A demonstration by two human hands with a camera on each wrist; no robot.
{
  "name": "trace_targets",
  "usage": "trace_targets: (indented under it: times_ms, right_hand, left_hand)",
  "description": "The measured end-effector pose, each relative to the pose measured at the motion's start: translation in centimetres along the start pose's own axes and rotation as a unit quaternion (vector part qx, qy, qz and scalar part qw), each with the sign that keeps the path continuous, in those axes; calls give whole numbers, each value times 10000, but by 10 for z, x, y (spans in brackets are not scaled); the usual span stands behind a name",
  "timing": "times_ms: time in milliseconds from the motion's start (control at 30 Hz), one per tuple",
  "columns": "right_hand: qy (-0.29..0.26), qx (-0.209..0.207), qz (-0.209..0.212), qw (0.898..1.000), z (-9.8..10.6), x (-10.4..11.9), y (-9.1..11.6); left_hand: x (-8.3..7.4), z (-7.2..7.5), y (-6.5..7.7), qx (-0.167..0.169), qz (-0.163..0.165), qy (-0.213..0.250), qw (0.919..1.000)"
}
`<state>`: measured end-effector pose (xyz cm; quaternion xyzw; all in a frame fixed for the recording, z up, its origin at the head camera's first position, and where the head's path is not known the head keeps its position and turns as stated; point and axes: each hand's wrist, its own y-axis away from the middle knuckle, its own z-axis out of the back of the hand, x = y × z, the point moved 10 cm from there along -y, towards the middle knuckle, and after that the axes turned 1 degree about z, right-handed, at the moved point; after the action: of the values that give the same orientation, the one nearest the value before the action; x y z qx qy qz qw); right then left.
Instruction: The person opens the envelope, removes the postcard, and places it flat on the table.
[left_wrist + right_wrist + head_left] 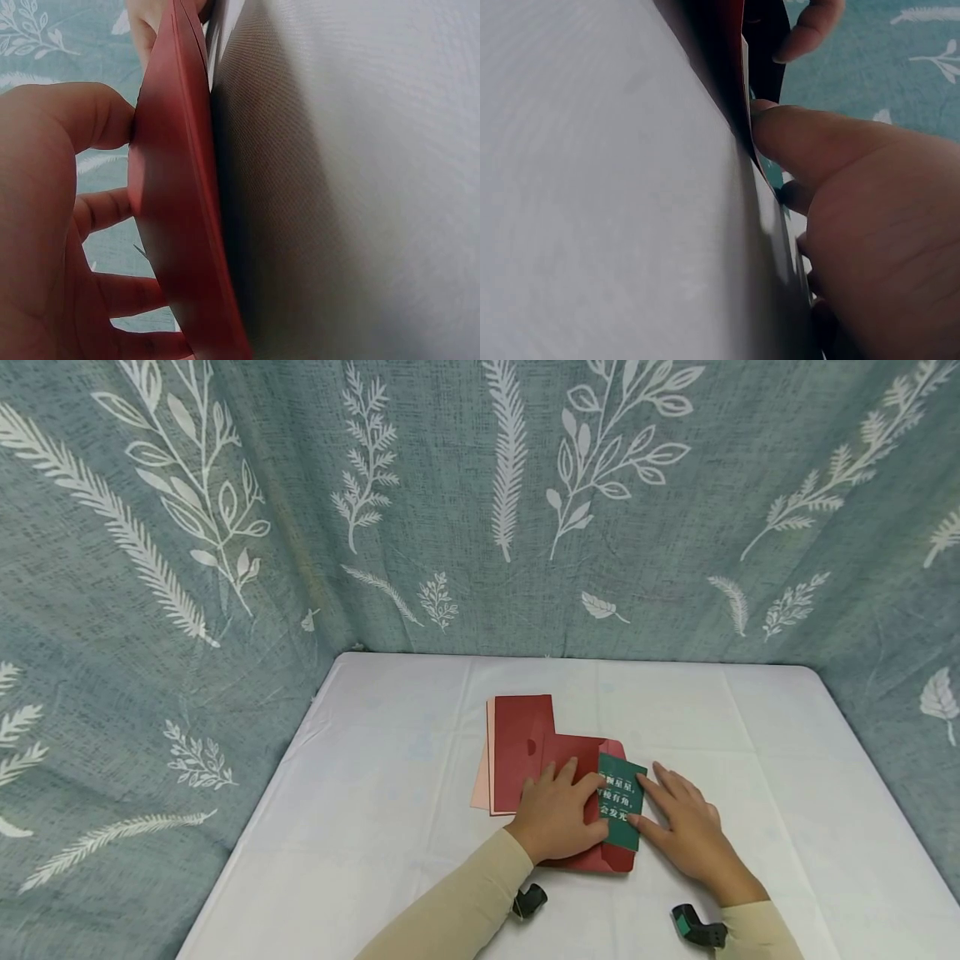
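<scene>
A red envelope (577, 747) lies on the table with its flap opened out to the right. A dark green card (621, 835) with white Chinese characters sits over the flap, its left part hidden inside the envelope's mouth. My left hand (558, 814) rests spread on the envelope, thumb and index finger at the mouth beside the card. In the left wrist view, its extended fingers touch the red envelope (172, 172). My right hand (686, 827) touches the card's right edge with extended thumb and index finger; the right wrist view shows the thumb (802, 139) against that edge.
More envelopes, dark red (521, 718) and pale pink (480, 789), are stacked partly under the worked one. A white cloth covers the table (390, 777). Teal leaf-patterned curtains (450, 510) enclose the back and sides. Each wrist carries a black camera mount (697, 927).
</scene>
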<state>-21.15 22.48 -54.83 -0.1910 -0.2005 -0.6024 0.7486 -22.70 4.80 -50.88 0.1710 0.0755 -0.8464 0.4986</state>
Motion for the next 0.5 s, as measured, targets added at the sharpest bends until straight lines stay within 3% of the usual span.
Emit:
trace_targets:
  times_ms: [500]
  right_hand:
    - [-84,23,-87,9999,5,-5,5]
  left_hand:
    - [1,-4,0,-5,2,-214,9998]
